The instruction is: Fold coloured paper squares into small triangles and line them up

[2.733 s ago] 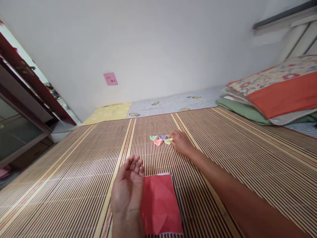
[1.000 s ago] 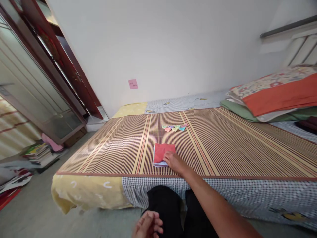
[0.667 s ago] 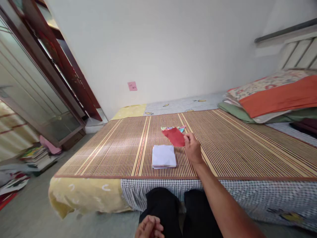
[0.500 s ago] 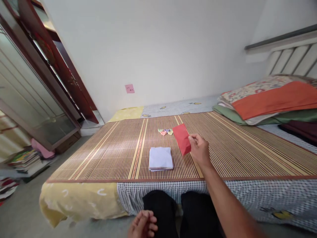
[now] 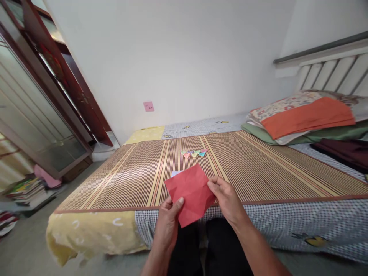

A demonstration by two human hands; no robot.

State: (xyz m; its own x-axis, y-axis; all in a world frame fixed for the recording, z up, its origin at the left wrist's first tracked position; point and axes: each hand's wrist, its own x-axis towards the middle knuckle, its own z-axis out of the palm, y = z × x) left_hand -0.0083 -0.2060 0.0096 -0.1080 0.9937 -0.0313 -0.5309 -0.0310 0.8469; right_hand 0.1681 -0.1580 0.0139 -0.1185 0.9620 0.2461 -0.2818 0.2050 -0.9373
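A square sheet of red paper (image 5: 189, 193) is held up over the bed's front edge, tilted, with creases across it. My left hand (image 5: 169, 212) pinches its lower left side, thumb on top. At its right corner my right hand (image 5: 222, 193) grips it between thumb and fingers. Behind the sheet, only a corner of the white paper stack (image 5: 176, 173) shows; the rest is hidden. Farther back, several small folded paper pieces (image 5: 194, 153) in pastel colours lie in a row on the mat.
A striped bamboo mat (image 5: 123, 176) covers the bed. Pillows and folded bedding (image 5: 307, 115) lie at the right, beside dark cloth (image 5: 342, 151). A pink note (image 5: 148, 106) is on the wall. Books (image 5: 27, 188) stand on the floor at left.
The red paper has come toward me and down, now in front of the white stack. My left hand has risen from my lap and taken hold of it. More of the folded pieces show.
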